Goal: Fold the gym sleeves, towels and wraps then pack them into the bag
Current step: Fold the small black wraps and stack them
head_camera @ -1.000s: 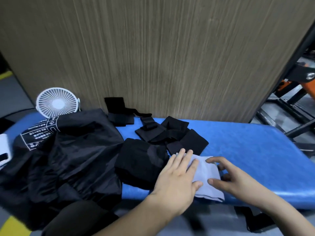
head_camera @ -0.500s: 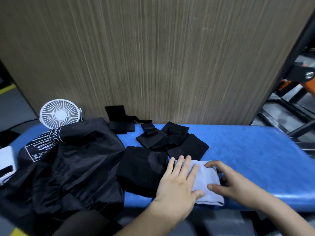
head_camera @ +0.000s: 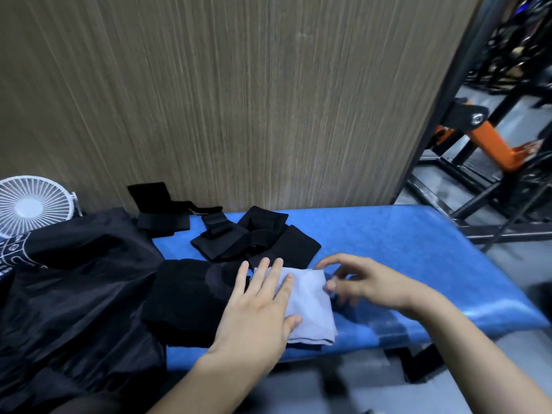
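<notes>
A folded pale grey towel (head_camera: 310, 309) lies on the blue bench (head_camera: 418, 249) near its front edge. My left hand (head_camera: 257, 309) presses flat on the towel's left half with straight fingers. My right hand (head_camera: 361, 282) hovers at the towel's right edge, its fingers loosely curved, with thumb and index finger apart by the corner. A folded black cloth (head_camera: 179, 300) lies just left of the towel. Black wraps and sleeves (head_camera: 257, 234) are heaped behind it, and another black wrap (head_camera: 158, 210) sits further back. The black bag (head_camera: 74, 294) is slumped at the left.
A wood-grain panel (head_camera: 239, 100) stands right behind the bench. A small white fan (head_camera: 33, 204) sits at the far left behind the bag. Black and orange gym equipment (head_camera: 493, 138) fills the floor to the right. The bench's right half is bare blue padding.
My right hand has lifted slightly and its fingers have curled more at the towel's right edge. My left hand stays flat on the towel. The view has shifted a little to the right.
</notes>
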{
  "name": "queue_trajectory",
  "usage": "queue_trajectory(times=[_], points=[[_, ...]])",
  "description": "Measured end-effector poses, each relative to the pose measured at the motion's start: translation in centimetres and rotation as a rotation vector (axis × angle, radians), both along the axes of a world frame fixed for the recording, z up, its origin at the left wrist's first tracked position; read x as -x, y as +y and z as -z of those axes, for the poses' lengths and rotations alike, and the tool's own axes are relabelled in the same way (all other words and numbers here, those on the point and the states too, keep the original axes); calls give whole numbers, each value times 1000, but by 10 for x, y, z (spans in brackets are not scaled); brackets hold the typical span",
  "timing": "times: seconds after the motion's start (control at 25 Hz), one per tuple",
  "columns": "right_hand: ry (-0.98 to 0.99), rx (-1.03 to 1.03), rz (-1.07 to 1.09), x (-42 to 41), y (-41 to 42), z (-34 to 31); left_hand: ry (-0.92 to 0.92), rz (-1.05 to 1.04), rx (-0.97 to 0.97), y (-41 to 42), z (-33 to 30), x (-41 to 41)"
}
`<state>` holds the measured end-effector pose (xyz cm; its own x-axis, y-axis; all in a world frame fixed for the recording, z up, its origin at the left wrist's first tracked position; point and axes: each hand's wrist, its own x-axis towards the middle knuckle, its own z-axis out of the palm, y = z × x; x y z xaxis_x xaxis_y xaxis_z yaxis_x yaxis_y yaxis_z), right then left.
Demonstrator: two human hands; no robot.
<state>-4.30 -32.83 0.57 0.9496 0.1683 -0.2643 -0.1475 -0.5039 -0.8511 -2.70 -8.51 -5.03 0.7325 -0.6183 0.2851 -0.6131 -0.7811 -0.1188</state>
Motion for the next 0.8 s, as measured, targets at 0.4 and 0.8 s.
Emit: queue_trajectory(times=[0.4,0.8], points=[[-103,554,305,-98,28,45,264,-59,66,-33,-63,-55],[-79,530,296,-108,25,45,579,-127,-68,-74,-44,-176]])
